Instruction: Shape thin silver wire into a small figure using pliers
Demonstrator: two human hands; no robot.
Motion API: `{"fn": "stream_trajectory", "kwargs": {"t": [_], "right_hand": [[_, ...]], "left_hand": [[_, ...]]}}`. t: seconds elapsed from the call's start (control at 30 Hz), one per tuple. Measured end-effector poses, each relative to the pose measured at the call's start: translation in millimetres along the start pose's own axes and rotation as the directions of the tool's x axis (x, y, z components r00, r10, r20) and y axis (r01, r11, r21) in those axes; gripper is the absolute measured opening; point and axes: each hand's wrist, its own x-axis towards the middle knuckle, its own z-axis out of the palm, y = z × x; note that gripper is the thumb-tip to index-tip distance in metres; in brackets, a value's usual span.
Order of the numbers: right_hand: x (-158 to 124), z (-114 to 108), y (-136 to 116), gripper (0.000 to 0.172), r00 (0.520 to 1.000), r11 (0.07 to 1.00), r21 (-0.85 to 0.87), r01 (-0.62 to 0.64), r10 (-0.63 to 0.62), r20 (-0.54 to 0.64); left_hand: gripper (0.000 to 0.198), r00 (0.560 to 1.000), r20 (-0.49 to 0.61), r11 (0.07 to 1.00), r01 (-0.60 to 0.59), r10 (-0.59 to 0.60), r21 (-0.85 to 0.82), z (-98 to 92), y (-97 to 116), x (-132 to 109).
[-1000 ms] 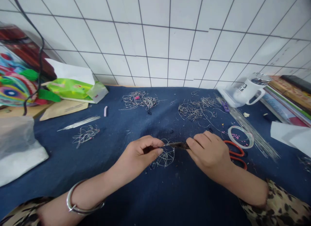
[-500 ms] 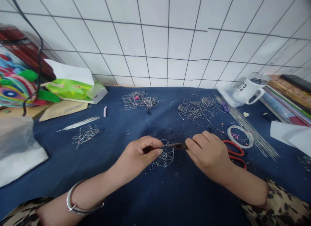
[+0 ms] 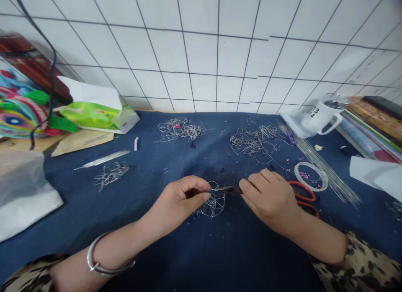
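My left hand [image 3: 184, 200] is closed, thumb and forefinger pinching a thin silver wire piece. Part of this piece is hidden by the fingers. My right hand [image 3: 271, 197] is wrapped round dark-jawed pliers [image 3: 230, 190]; their handles are covered by the palm. The pliers' tips reach the wire just beside the left fingertips. Below and between the hands lies a small heap of bent wire pieces [image 3: 213, 206] on the dark blue cloth [image 3: 204, 254]. Scissors with red handles [image 3: 303, 191] lie beside the right hand, partly hidden by it.
Tangled wire piles lie at the back [image 3: 179, 128] and back right [image 3: 251, 141]. A bundle of straight wires [image 3: 329, 170] and a round dish with pink beads [image 3: 297, 174] are at right. A white mug [image 3: 323, 116] stands behind; a green tissue pack [image 3: 94, 116] is back left.
The pliers have turned slightly in my right hand, their tips staying at the wire. My left hand has hardly moved.
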Motion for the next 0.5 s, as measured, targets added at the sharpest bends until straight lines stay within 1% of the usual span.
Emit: {"fn": "stream_trajectory", "kwargs": {"t": [0.13,0.3,0.5], "right_hand": [[1.5,2.2,0.9,0.014,0.998,0.992,0.109,-0.062,0.059,0.026],[2.4,5.8,1.7,0.018,0.993,0.959,0.256,-0.121,0.114,0.044],[3.1,6.3,1.0,0.019,0.990,0.950,0.279,-0.139,0.129,0.052]], "left_hand": [[0.013,1.000,0.001,1.000,0.001,-0.001,0.000,-0.5,0.0,-0.3],[0.013,1.000,0.006,1.000,0.000,0.000,-0.005,-1.7,-1.5,-0.3],[0.012,1.000,0.017,0.998,0.008,-0.007,-0.058,-0.6,-1.2,-0.3]]}}
